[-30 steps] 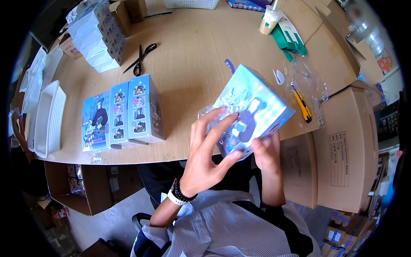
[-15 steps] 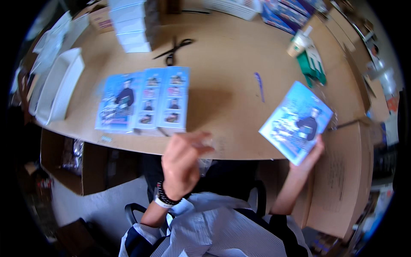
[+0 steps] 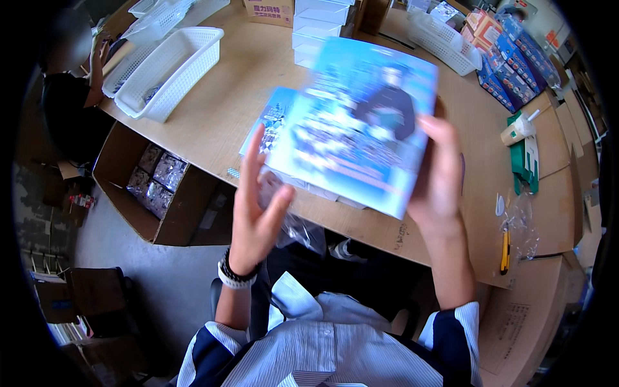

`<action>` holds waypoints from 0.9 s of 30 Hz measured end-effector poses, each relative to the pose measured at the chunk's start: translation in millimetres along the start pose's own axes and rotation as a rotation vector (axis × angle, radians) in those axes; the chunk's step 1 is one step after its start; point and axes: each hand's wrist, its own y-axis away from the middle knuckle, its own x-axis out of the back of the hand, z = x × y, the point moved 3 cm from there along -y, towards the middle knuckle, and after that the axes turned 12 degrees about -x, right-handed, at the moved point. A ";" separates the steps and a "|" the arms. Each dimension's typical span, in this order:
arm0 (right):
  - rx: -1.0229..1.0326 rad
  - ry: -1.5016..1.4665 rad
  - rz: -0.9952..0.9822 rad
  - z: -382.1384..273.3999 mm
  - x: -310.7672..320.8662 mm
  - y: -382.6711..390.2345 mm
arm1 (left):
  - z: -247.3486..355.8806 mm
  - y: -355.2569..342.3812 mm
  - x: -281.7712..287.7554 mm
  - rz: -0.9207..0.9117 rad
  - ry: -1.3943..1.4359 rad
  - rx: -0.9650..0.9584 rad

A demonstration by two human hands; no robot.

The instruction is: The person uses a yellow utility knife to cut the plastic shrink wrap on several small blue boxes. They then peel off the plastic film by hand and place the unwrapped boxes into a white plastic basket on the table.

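My right hand (image 3: 438, 187) grips a light blue printed box (image 3: 348, 135), blurred, raised over the table at its right side. My left hand (image 3: 255, 216) is at the box's lower left, index finger and thumb spread apart; its other fingers are partly hidden. Crumpled clear plastic wrap (image 3: 300, 229) hangs just right of it over the table's front edge; whether it touches the hand I cannot tell. Similar blue boxes (image 3: 267, 119) lie on the table, mostly hidden behind the raised one.
White baskets (image 3: 167, 71) lie left near a co-worker (image 3: 71, 97). Behind are stacked white boxes (image 3: 316, 26) and blue cartons (image 3: 509, 71). On the right are a drink cup (image 3: 516, 132), green item (image 3: 525, 168) and box cutter (image 3: 505, 248). An open carton (image 3: 116, 180) stands below left.
The box was in both hands, then out to the right in my right hand; now it is raised leftward over the other boxes. My left hand's fingers have spread. The view has turned.
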 end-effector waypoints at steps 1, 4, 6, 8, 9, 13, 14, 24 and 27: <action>-0.054 0.018 -0.034 7.4 -9.4 -14.6 | -5.6 -4.4 8.5 0.044 0.003 0.021; -0.177 0.138 -0.145 22.3 -27.0 -54.1 | -14.3 -21.8 41.8 0.108 -0.059 0.054; -0.118 0.328 -0.176 19.2 -29.8 -65.3 | -17.3 -36.3 54.2 0.110 -0.115 -0.028; 0.045 0.641 -0.139 23.4 -26.9 -73.7 | -28.7 -40.6 66.1 0.063 -0.206 -0.052; 0.156 0.822 -0.090 24.8 -25.2 -75.7 | -31.5 -41.9 68.6 0.056 -0.257 -0.131; 0.256 1.271 0.011 46.4 -6.9 -83.1 | -35.8 -35.3 62.5 -0.043 -0.350 -0.066; 0.283 1.240 0.064 44.9 -11.7 -74.2 | -38.1 -33.3 63.0 -0.033 -0.342 -0.063; 0.011 0.791 -0.460 11.5 -23.1 31.2 | 45.0 11.1 23.1 0.281 -0.251 -0.425; 0.005 0.724 -0.455 28.7 -11.8 64.3 | 51.7 15.5 -28.3 -0.148 0.005 -0.499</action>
